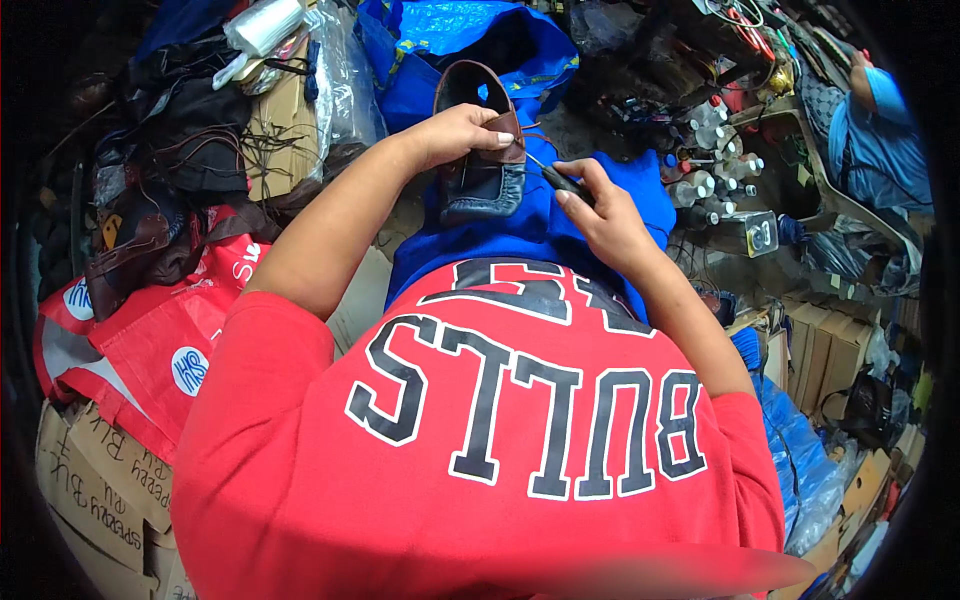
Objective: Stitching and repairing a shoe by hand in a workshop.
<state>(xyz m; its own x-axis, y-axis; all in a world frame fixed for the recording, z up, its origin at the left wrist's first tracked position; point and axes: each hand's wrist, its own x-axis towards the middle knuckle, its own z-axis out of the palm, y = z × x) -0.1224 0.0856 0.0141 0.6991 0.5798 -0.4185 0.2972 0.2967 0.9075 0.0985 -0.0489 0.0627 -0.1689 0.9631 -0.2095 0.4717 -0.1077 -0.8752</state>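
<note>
Above my lap is a dark navy and brown leather shoe [484, 188], its toe toward me and its opening facing away. My left hand [462, 136] grips it at the side, with the thumb lying over the brown leather. On the shoe's right, my right hand [606, 212] is closed around the dark handle of an awl [568, 184]. The awl's thin metal shaft slants up toward the shoe's edge; whether its tip is inside the leather is too small to tell. Loose brown lace [540, 138] trails from the shoe near the shaft.
Blue cloth [640, 200] covers my lap. Beyond the shoe stands an open blue bag [415, 45]. Several plastic bottles [708, 130] crowd the right, near another person's blue sleeve [880, 140]. A red bag [150, 350] and cardboard boxes [95, 500] lie at left.
</note>
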